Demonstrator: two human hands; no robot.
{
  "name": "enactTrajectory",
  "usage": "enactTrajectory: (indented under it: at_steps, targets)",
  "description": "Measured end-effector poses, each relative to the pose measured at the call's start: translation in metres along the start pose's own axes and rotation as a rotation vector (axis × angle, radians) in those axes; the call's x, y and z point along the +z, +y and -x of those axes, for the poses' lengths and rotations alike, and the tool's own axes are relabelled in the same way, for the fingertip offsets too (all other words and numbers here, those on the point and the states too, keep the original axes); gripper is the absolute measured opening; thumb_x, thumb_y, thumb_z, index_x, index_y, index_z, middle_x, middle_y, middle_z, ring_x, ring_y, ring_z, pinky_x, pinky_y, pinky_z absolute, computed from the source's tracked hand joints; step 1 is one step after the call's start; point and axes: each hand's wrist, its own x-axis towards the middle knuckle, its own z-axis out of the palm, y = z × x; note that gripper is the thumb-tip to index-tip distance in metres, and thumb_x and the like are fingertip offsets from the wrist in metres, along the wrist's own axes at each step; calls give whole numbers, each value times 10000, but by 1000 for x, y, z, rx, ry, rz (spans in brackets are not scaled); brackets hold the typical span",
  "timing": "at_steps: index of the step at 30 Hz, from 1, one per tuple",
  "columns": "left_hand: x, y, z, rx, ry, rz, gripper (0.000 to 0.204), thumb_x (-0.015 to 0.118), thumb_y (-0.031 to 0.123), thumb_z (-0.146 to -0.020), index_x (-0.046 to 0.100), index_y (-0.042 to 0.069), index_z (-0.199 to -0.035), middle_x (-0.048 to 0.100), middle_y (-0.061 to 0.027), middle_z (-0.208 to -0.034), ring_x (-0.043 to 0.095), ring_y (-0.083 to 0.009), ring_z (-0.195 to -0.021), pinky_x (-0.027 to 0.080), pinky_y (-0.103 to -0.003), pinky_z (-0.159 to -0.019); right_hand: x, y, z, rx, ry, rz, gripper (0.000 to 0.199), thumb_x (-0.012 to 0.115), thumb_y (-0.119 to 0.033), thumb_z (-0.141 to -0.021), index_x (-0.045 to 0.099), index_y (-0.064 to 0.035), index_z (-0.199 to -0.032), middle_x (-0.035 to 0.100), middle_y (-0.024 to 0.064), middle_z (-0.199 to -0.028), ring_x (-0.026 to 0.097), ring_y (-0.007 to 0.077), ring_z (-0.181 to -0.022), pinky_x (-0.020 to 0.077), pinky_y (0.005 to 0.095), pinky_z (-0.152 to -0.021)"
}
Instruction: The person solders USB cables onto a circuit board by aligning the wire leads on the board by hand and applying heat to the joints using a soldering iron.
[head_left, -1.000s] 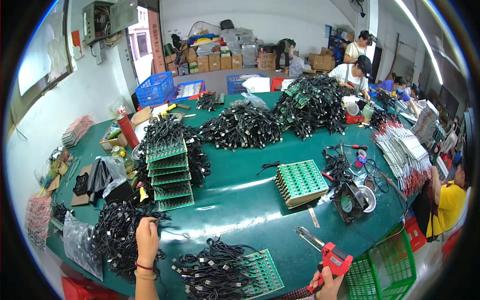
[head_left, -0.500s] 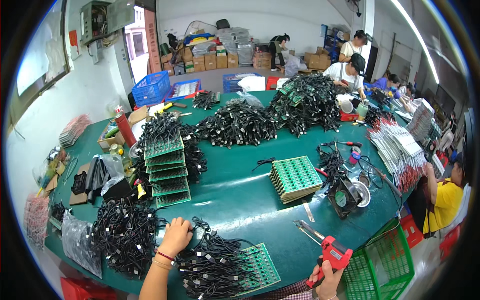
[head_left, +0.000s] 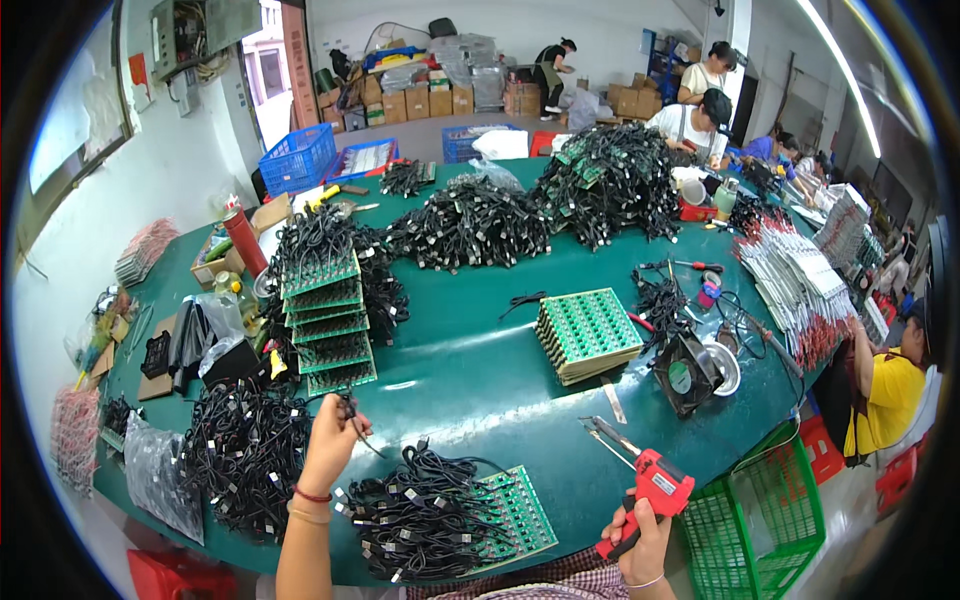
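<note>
My left hand (head_left: 330,440) is closed round a black USB cable (head_left: 362,428), with part of it hanging from the fingers above the table. My right hand (head_left: 642,540) grips a red soldering gun (head_left: 663,484); its long metal tip points up and left. Between my hands, at the table's near edge, lies a green circuit board panel (head_left: 517,515). Black USB cables (head_left: 420,515) cover its left part. Left of my left wrist is a heap of loose black cables (head_left: 245,455).
Bare green panels (head_left: 590,330) are stacked mid-table; cabled panels (head_left: 335,325) rise at left. Farther back are cable heaps (head_left: 470,225). At right sit a small black fan (head_left: 687,380) and a metal bowl (head_left: 724,370). A green crate (head_left: 725,540) stands beside the table; co-workers sit beyond.
My left hand has lifted from between the cable heaps and now holds a cable, higher up in the picture. The soldering gun has shifted slightly left. The whole view has tilted a little.
</note>
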Motion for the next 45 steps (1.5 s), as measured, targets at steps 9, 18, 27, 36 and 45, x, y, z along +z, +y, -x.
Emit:
enactTrajectory:
  at_steps: [9, 18, 27, 36, 45]
  targets:
    - [0, 54, 73, -86, -101, 511, 749, 431, -126, -789, 222, 134, -1459, 554, -107, -885, 609, -205, -824, 545, -366, -792, 11, 10, -4, 96, -116, -32, 307, 561, -226, -936, 481, -6, -1136, 561, 93, -694, 524, 148, -530, 526, 365, -610]
    - [-2, 2, 108, 47, -62, -1316, 422, 623, 95, -797, 579, 58, -1215, 572, -125, -919, 554, -308, -873, 417, -450, -833, 5, 14, 2, 128, -158, -68, 300, 547, -217, -941, 472, 2, -1133, 557, 88, -697, 518, 140, -538, 528, 473, -846]
    - [-10, 4, 71, 236, -269, -923, 134, 618, 23, -776, 568, 19, -900, 551, -143, -953, 546, -360, -886, 446, -395, -776, -7, 7, -2, 102, -74, -51, 308, 544, -217, -944, 464, 16, -1129, 550, 85, -680, 502, 136, -519, 525, 479, -859]
    - [-1, 73, 78, -23, 125, -1, 166, 388, 91, -970, 526, 2, -987, 491, -20, -738, 496, -98, -650, 402, -249, -559, -15, 10, -2, 77, -45, -2, 324, 543, -279, -948, 480, -10, -1117, 536, 69, -648, 484, 124, -481, 551, 454, -806]
    - [155, 62, 92, 249, -540, -663, 215, 591, 57, -826, 638, 13, -1031, 594, -192, -942, 610, -367, -822, 506, -430, -708, -4, 4, 0, 95, -115, -79, 313, 544, -229, -947, 467, 8, -1136, 543, 82, -686, 495, 128, -517, 518, 472, -872]
